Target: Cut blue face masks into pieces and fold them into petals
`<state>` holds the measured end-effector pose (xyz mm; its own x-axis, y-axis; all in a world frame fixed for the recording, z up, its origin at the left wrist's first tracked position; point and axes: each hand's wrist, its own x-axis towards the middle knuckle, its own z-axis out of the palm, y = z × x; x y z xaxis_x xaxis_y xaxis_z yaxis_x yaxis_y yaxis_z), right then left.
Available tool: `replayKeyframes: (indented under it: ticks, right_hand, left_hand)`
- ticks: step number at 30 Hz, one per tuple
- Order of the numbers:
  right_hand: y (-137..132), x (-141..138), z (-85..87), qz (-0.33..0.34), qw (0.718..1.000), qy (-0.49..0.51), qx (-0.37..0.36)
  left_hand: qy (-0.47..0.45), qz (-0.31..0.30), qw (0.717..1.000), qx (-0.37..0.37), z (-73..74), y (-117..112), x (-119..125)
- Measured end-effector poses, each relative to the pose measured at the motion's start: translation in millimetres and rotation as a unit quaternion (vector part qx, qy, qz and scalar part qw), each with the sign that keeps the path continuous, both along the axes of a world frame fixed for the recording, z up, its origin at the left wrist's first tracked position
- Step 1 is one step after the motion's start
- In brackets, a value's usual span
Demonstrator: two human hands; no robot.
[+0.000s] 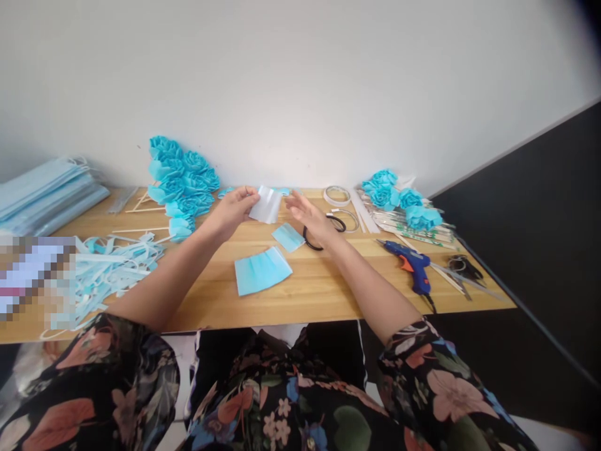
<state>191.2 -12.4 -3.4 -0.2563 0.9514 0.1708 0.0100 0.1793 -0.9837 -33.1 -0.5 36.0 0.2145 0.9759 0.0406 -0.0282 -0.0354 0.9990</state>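
Observation:
My left hand (238, 208) pinches the edge of a pale, whitish piece of face mask fabric (266, 205), holding it up above the table. To the right of that piece, my right hand (307, 216) is lifted with its fingers apart and nothing in it. Below the hands, a small blue piece of mask fabric (288, 238) lies beside a black ring (310, 239), which my right hand partly covers. Nearer to me a larger blue piece of mask fabric (263, 270) rests flat on the wood.
Blue fabric flowers on sticks (183, 178) are heaped at left, above cut mask strips (117, 269). Stacked masks (51, 194) lie far left. Tape (337, 196), more blue flowers (397, 197) and a blue glue gun (410, 263) are on the right. A wall (300, 94) backs the table.

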Motion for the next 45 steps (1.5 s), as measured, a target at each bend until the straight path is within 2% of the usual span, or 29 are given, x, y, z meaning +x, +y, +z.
replayKeyframes:
  ticks: [3, 5, 9, 13, 18, 23, 32, 37, 42, 45]
  right_hand:
    - [0, -4, -2.2, 0.073, 0.992, 0.080, -0.065]
    - [1, -4, -4.8, 0.083, 0.987, 0.106, -0.086]
    - [5, -2, -7.7, 0.011, 0.984, 0.143, -0.103]
    - [6, 1, -4.3, -0.036, 0.982, 0.156, -0.104]
    - [3, 1, -0.1, -0.062, 0.985, 0.135, -0.090]
    - [2, 6, 4.7, -0.067, 0.988, 0.124, -0.058]
    - [3, 15, 8.5, -0.036, 0.998, 0.048, 0.021]
    - [-5, 17, 17.5, -0.009, 0.999, -0.031, 0.037]
    - [-12, 21, 22.8, 0.053, 0.990, -0.123, 0.032]
    - [-13, 19, 21.3, 0.043, 0.982, -0.173, 0.054]
  left_hand:
    - [-0.068, -0.030, 0.997, -0.033, 2.9, -4, 11]
    - [-0.090, -0.038, 0.994, -0.042, 1.9, -5, 15]
    - [-0.116, -0.021, 0.991, -0.060, -1.3, -4, 17]
    - [-0.144, 0.025, 0.986, -0.085, -4.2, -1, 20]
    - [-0.159, 0.005, 0.980, -0.116, -7.5, 4, 27]
    - [-0.144, 0.031, 0.983, -0.105, -12.0, 15, 28]
    - [-0.154, 0.062, 0.983, -0.078, -22.8, 39, 22]
    - [-0.145, 0.051, 0.985, -0.075, -23.5, 39, 23]
    - [-0.128, 0.037, 0.989, -0.056, -21.2, 39, 16]
    - [-0.115, 0.038, 0.992, -0.032, -20.5, 41, 13]
